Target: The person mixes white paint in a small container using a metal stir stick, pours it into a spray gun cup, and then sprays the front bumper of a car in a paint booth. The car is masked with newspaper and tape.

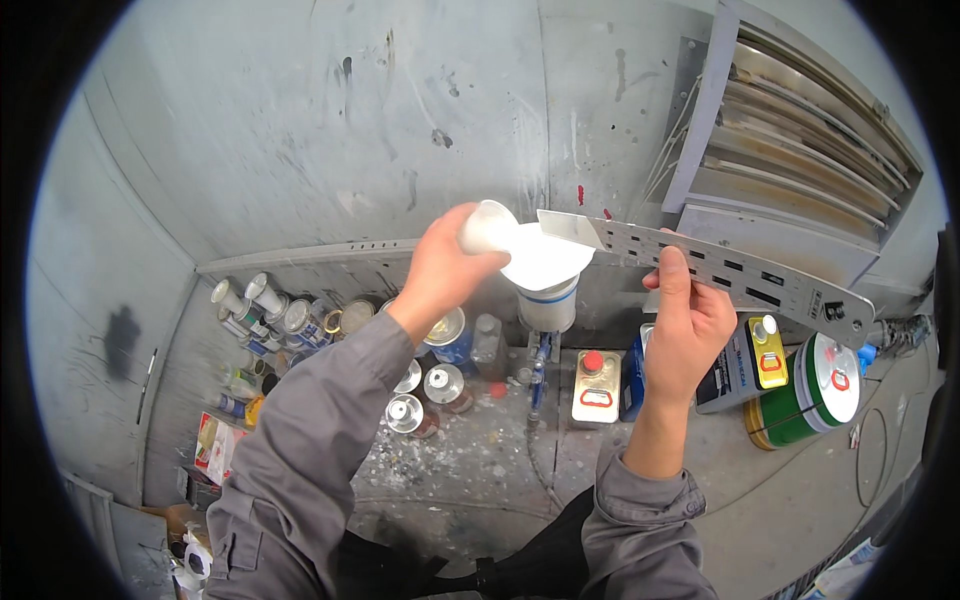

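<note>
Grey, paint-spattered booth wall behind. Left hand [445, 265] clamps a tipped white cup [487, 227] over the strainer cone [541, 257]; right hand [690, 325] pinches the perforated metal stirring stick [720, 268] mid-length. Cup looks light, crushable and slippery; stick rigid.

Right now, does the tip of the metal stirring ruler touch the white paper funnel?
Touching. The head view shows the ruler, held by the right hand, with its white-coated tip resting on the funnel rim, no gap.

Left hand [445, 265] tipping white cup [487, 226] over funnel [543, 257], right hand [690, 325] holding metal ruler [720, 270]
</note>
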### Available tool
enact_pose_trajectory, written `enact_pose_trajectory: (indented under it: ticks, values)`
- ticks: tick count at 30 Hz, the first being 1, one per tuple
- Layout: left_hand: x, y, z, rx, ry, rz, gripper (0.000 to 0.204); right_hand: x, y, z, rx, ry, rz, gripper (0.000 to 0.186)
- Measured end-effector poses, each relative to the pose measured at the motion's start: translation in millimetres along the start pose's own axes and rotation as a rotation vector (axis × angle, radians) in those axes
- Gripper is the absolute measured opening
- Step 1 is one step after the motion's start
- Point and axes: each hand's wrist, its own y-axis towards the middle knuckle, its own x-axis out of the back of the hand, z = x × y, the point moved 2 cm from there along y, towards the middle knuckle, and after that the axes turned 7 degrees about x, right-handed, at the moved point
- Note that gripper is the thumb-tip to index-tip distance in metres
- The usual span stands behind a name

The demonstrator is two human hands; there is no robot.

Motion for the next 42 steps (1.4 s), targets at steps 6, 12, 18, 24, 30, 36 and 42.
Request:
enact_pose_trajectory:
  ticks: [6, 12, 18, 24, 30, 36, 42]
  values:
    - [-4, 2, 0, -0.096, 0.156, -0.101, 0.072, 2, 2, -11, 0.053, -0.073, 0.013, 0.021]
    - [-1, -2, -14, -0.141, 0.309, -0.101, 0.075, 7, 2, -16, 0.050, -0.138, 0.099, 0.025]
    - [-4, -4, -21, -0.173, 0.370, -0.169, 0.064, 10, 3, -18, 0.051, -0.168, 0.113, 0.027]
    - [-6, -7, -28, -0.283, 0.606, -0.245, 0.066, 12, 3, -19, 0.048, -0.138, 0.108, 0.025]
    - [-9, -8, -33, -0.491, 0.730, -0.336, 0.065, 9, 4, -21, 0.072, -0.098, 0.089, 0.023]
    - [-16, -5, -44, -0.728, 0.914, -0.389, 0.068, 10, 4, -21, 0.048, -0.105, 0.096, 0.025]
    - [-25, -5, -55, -1.023, 1.026, -0.411, 0.049, 11, 6, -18, 0.046, -0.128, 0.117, 0.028]
